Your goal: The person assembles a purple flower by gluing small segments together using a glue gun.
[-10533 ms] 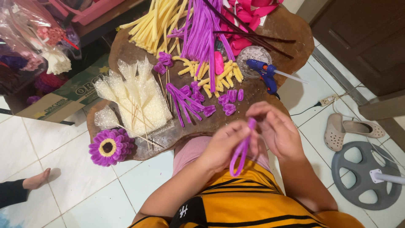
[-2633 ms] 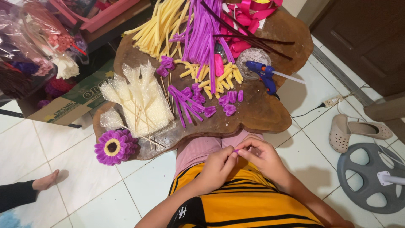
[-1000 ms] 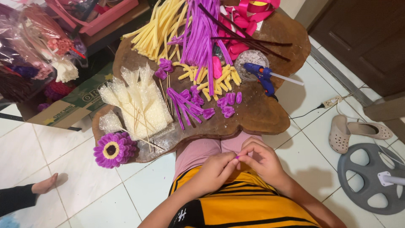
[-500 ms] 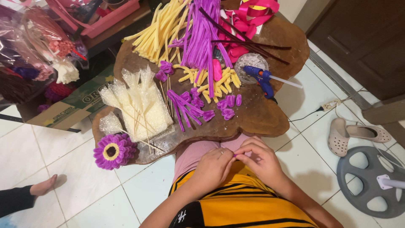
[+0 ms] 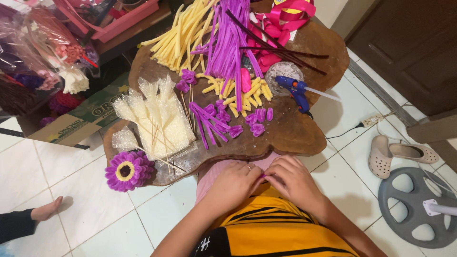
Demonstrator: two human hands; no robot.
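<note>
My left hand (image 5: 234, 182) and my right hand (image 5: 291, 178) meet fingertip to fingertip over my lap, just below the near edge of a low wooden table (image 5: 290, 135). Between the fingers they pinch a small purple pipe cleaner piece (image 5: 262, 176), mostly hidden. A ring shows on my left hand. On the table ahead lie bent purple pipe cleaner pieces (image 5: 216, 119), short yellow pieces (image 5: 238, 93), long purple stems (image 5: 231, 40) and long yellow stems (image 5: 183, 33).
A finished purple flower (image 5: 128, 170) sits at the table's left corner beside clear cellophane cones on sticks (image 5: 154, 121). A blue glue gun (image 5: 297, 90) lies at the right, its cord running to a floor socket. Another person's foot (image 5: 45, 209), sandals (image 5: 397, 154), a fan base (image 5: 419, 207).
My hands have stayed pressed together over my lap, fingers shifting slightly on the purple piece. Ten seconds ago they held a longer purple loop higher, over the table's edge.
</note>
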